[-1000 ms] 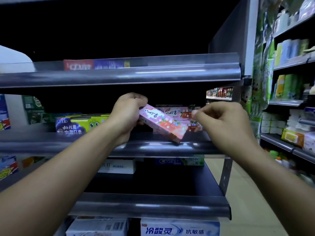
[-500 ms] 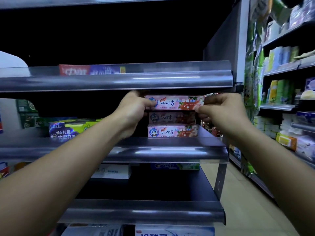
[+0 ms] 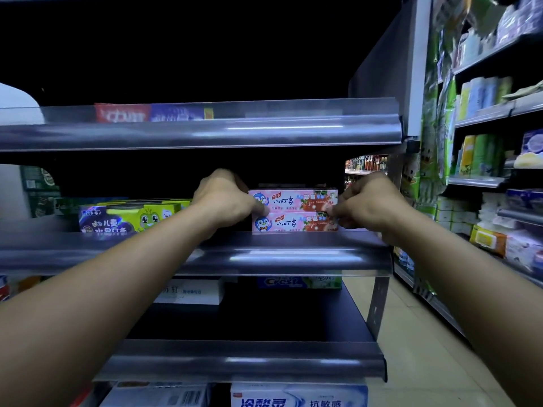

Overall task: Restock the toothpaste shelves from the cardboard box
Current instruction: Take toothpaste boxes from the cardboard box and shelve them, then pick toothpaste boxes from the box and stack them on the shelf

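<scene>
Pinching the top pink box (image 3: 293, 199) at both short ends: left grip (image 3: 226, 201) curled onto the penguin end, right grip (image 3: 367, 202) curled onto the opposite end, fingertips (image 3: 331, 212) down near the seam with the lower pink box (image 3: 293, 223). Lying squarely between the two grips, long axis running level from one grip straight to the other, printed face turned back toward the wrists. Resting on the lower pink box, edges roughly flush, both on the middle shelf (image 3: 264, 257), just beyond its rounded front lip. Neither grip nearer than the other; equal reach at both ends. Probably the seating step: likely needs only a small nudge away from the wrists to square the stack, then a release outward, each grip sliding off along the long axis. Out past the left grip, well apart, green and purple boxes (image 3: 129, 218). No cardboard box in view.
</scene>
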A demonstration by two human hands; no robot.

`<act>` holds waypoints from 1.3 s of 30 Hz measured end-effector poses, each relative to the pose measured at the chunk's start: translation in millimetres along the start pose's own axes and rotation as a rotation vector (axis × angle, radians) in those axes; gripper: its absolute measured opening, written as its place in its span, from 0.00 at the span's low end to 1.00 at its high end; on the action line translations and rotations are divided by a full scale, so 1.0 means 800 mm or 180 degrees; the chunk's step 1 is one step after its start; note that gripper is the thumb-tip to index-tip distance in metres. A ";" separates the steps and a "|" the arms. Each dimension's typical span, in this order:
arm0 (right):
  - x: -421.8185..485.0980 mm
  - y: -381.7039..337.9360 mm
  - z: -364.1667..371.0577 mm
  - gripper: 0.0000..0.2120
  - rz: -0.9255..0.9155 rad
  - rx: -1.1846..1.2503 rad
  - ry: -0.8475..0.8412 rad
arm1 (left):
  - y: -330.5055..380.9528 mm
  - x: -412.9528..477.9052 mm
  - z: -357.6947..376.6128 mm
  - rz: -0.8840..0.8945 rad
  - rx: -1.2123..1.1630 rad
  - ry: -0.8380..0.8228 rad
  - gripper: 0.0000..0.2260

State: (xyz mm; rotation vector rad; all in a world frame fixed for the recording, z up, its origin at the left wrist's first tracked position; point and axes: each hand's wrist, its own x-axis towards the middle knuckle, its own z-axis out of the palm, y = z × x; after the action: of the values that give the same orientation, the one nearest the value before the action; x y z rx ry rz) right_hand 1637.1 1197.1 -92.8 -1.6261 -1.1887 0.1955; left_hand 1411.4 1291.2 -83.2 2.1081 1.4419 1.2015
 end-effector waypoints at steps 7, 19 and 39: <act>0.002 -0.013 -0.003 0.11 0.0155 -0.0469 -0.0009 | -0.004 0.006 -0.002 0.0231 -0.0026 -0.0221 0.19; -0.009 -0.031 0.006 0.15 -0.0128 -0.1836 0.0074 | -0.004 0.012 0.000 0.0172 0.0351 -0.0040 0.23; -0.390 0.174 0.190 0.11 -0.0046 0.0593 -0.1444 | -0.360 -0.392 0.054 -0.0546 0.0419 -0.1196 0.09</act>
State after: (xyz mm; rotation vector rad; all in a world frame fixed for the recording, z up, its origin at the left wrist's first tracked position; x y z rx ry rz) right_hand 1469.2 1064.0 -399.3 -1.4485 -1.4716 0.6740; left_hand 1226.0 1151.2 -443.0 2.1000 1.5164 0.6209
